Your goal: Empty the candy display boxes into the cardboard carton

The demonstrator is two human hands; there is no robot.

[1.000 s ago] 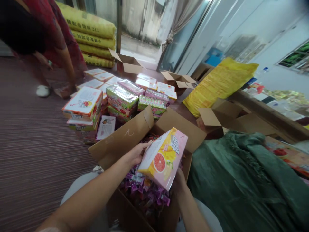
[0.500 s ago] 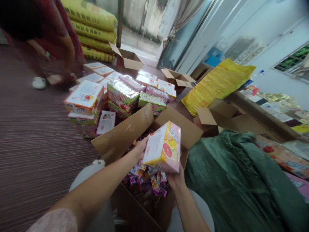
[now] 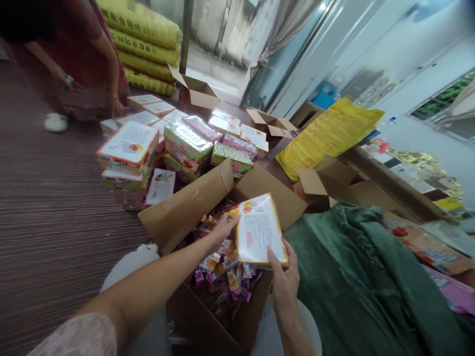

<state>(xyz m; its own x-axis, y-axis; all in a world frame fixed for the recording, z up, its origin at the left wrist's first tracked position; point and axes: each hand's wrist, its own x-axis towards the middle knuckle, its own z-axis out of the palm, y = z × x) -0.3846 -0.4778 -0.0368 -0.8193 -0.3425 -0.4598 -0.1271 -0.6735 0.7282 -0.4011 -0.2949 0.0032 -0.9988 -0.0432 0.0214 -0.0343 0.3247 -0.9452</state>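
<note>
Between my two hands is a plastic-wrapped packet box (image 3: 260,230), its white printed back facing up and yellow edges showing. My left hand (image 3: 224,230) grips its left side near the far corner. On the near right corner, my right hand (image 3: 284,267) has its thumb on top and fingers along the side. Beneath the box stands an open cardboard carton (image 3: 185,210) with its flaps spread. Loose small sachets (image 3: 232,277) in purple, orange and red lie inside the carton.
Stacked boxes (image 3: 128,143) stand on the floor ahead and left. Another person's hand (image 3: 118,106) is near them. Yellow sacks (image 3: 144,49) are piled behind. To the right lie a green sack (image 3: 345,267), an open carton (image 3: 315,183) and a yellow bag (image 3: 326,136).
The box has been turned so its white back faces up instead of the grapefruit side. My right hand has shifted from underneath to its right corner. The other person's hand reaches the boxes.
</note>
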